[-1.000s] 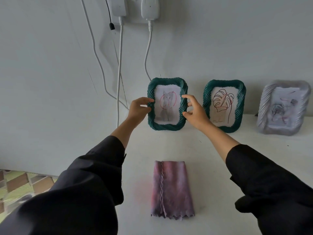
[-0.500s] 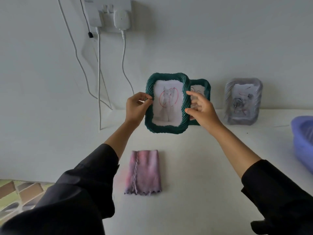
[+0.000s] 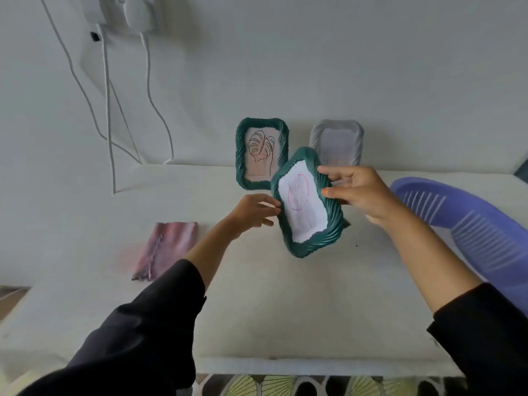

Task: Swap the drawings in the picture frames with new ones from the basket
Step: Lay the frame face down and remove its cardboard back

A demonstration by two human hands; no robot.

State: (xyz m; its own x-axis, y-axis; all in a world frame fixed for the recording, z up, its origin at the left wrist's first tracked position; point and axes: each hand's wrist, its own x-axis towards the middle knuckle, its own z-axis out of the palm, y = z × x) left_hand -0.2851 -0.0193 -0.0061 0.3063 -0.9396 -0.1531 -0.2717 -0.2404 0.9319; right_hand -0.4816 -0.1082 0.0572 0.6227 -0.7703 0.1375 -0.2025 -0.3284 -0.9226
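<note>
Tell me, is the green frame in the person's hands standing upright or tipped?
Tipped. The held green frame leans diagonally off the table, gripped between the left hand and right hand, while the other green frame stands upright.

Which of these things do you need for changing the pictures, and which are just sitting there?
Needed:
held green frame
left hand
right hand
leaf-drawing green frame
grey frame
purple basket

Just sitting there:
pink cloth
white cables
wall plugs
</note>
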